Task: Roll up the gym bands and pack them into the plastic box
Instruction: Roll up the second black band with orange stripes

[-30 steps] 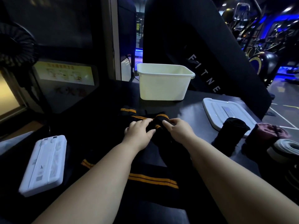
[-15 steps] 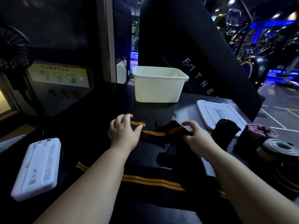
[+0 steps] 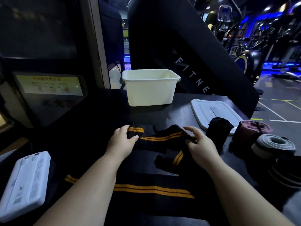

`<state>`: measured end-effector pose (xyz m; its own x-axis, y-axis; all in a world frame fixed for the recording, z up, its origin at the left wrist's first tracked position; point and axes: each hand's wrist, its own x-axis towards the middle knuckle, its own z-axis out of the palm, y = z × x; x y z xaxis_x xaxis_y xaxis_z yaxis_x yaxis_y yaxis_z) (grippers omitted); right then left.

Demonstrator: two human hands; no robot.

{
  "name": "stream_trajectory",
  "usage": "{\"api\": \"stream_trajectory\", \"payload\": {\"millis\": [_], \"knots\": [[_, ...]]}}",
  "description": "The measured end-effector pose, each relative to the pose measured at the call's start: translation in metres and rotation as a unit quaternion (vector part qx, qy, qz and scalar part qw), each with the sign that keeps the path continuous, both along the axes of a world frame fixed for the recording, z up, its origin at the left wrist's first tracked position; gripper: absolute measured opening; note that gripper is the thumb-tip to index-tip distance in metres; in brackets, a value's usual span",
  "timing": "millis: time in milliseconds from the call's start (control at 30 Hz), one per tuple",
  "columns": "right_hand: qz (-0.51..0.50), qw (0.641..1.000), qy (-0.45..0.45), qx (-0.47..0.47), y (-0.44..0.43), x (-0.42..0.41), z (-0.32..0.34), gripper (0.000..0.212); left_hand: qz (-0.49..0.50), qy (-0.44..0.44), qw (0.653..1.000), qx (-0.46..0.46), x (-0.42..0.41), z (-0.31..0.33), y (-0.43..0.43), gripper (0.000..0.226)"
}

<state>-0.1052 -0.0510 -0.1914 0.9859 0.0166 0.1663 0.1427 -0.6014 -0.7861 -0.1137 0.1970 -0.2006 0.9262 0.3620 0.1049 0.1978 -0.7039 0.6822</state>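
A black gym band with orange stripes (image 3: 160,138) lies stretched across the dark table in front of me. My left hand (image 3: 121,141) pinches its left end between thumb and fingers. My right hand (image 3: 199,145) pinches its right end, the forefinger raised. A fold of the same band (image 3: 172,159) droops below, and another striped length (image 3: 153,190) runs under my forearms. The white plastic box (image 3: 150,88) stands open beyond the band. Rolled bands wait at the right: a black one (image 3: 218,129), a maroon one (image 3: 253,129) and a grey one (image 3: 273,144).
The box's white lid (image 3: 213,111) lies flat to the right of the box. A white flat case (image 3: 24,183) sits at the table's near left. Dark striped rolls (image 3: 286,173) crowd the right edge. A black fitness machine panel (image 3: 187,51) rises behind the table.
My hands, close together on the band's bunched middle a second ago, have moved apart, drawing the band out flat between them.
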Motion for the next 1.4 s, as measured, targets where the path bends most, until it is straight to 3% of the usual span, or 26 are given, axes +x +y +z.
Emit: {"api": "stream_trajectory", "payload": {"millis": [133,233,300,400,667,767,900,1000,1167,1267,1333,1400], "knots": [[-0.019,0.999,-0.021,0.031,-0.007,0.0,0.003,0.044,-0.006,-0.045,0.996,-0.077,-0.001,0.002,-0.002,0.056],[-0.022,0.999,-0.026,-0.029,-0.009,-0.002,0.004,0.044,-0.031,-0.075,0.986,-0.144,-0.007,0.004,-0.006,0.052],[-0.022,0.994,-0.064,-0.088,-0.007,-0.005,0.004,0.04,-0.058,-0.088,0.981,-0.16,-0.01,0.005,-0.011,0.051],[0.005,0.986,-0.129,-0.104,-0.002,-0.008,0.007,0.037,-0.102,-0.106,0.971,-0.19,-0.014,0.007,-0.02,0.047],[0.17,0.979,-0.109,-0.035,0.009,-0.013,0.009,0.073,-0.195,-0.1,0.918,-0.33,-0.019,0.011,-0.037,0.04],[0.184,0.971,-0.147,-0.051,0.01,-0.01,0.007,0.082,-0.2,-0.092,0.901,-0.374,-0.02,0.012,-0.043,0.029],[0.143,0.961,-0.217,-0.094,0.007,-0.007,0.004,0.077,-0.184,-0.086,0.901,-0.382,-0.02,0.011,-0.047,0.025],[0.114,0.953,-0.26,-0.105,0.007,-0.008,0.003,0.069,-0.165,-0.095,0.892,-0.409,-0.019,0.009,-0.049,0.034],[0.045,0.959,-0.279,-0.013,0.012,-0.01,0.004,0.066,-0.158,-0.055,0.897,-0.408,-0.022,0.008,-0.056,0.057],[0.066,0.959,-0.274,0.025,0.016,-0.014,0.006,0.069,-0.185,-0.032,0.905,-0.381,-0.024,0.007,-0.061,0.039],[0.1,0.957,-0.272,0.029,0.018,-0.017,0.007,0.075,-0.183,-0.066,0.897,-0.396,-0.023,0.009,-0.062,0.022],[0.118,0.955,-0.271,0.018,0.019,-0.019,0.008,0.082,-0.167,-0.098,0.88,-0.434,-0.022,0.012,-0.061,0.019]]}}
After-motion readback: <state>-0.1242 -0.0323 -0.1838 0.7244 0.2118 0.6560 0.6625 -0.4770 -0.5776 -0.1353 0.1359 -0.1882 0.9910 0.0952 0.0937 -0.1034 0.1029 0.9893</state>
